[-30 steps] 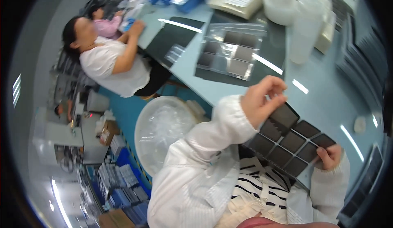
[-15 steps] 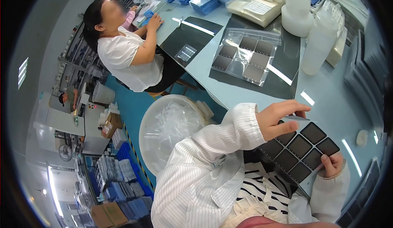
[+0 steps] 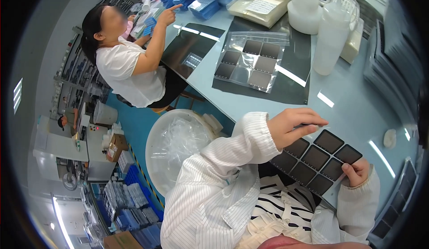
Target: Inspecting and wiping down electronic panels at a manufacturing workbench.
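Head view: left hand [image 3: 292, 126] hides the tile sheet's [image 3: 319, 159] far corner.

Left arm comes up from the lower edge in a white striped sleeve, elbow bent, forearm angled up and to the right. Left hand [image 3: 292, 126] is raised, palm turned down, fingers [image 3: 315, 119] stretched rightward with thumb and fingertips pinched together. Right hand [image 3: 356, 172] sits lower and further right, wrist tucked in a white cuff, fingers curled in, thumb pressing from the top. The two hands are near each other, not touching.
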The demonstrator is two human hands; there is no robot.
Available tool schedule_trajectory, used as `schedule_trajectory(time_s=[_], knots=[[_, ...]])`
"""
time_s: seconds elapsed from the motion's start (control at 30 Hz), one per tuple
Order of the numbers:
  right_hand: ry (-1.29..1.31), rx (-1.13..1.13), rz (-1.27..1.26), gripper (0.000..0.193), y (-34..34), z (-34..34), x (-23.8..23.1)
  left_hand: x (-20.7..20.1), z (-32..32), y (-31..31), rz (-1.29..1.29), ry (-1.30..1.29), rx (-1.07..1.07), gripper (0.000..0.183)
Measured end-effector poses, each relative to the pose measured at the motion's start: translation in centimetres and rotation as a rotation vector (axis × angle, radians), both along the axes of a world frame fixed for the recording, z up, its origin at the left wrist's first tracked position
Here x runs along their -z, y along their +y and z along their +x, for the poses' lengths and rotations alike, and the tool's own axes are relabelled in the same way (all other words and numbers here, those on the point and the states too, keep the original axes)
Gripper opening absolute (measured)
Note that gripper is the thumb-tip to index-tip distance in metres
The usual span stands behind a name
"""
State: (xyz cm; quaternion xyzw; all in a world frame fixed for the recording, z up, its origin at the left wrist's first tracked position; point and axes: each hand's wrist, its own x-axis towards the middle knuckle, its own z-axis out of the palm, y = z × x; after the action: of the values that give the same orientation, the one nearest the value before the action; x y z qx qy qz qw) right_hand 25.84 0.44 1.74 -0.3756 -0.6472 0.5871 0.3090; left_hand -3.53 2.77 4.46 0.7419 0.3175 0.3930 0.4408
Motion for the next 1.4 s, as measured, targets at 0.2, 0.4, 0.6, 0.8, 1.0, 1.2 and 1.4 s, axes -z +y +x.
schedule_trajectory(time_s=[0.2,0.4,0.6,0.8,1.0,1.2,1.4], knots=[[0.002,0.028,0.001,0.027,-0.2,0.5,0.7,-0.7,-1.2,0.3,0.099,0.097,-0.219,0.033],[-0.026,-0.026,0.038,0.031,0.0,0.5,0.0,-0.7,-1.3,-0.2,0.109,0.097,-0.270,0.035],[-0.008,-0.016,0.019,0.035,-0.2,0.2,-0.2,0.8,-3.0,0.7,0.126,0.084,-0.563,0.033],[-0.008,-0.006,-0.017,0.036,-0.1,0.6,0.0,1.5,-3.3,-1.4,-0.474,-0.116,-0.395,0.026],[0.032,0.016,0.019,0.031,0.0,0.6,-0.2,1.2,-2.5,-2.7,-0.627,-0.063,-0.199,0.036],[0.028,0.037,0.008,0.036,0.0,0.6,-0.4,0.6,-2.0,-3.0,-0.662,-0.282,-0.312,0.026],[0.011,-0.021,-0.004,0.038,0.1,0.7,-1.1,0.2,-1.4,-3.9,-0.518,-0.289,-0.407,0.026]])
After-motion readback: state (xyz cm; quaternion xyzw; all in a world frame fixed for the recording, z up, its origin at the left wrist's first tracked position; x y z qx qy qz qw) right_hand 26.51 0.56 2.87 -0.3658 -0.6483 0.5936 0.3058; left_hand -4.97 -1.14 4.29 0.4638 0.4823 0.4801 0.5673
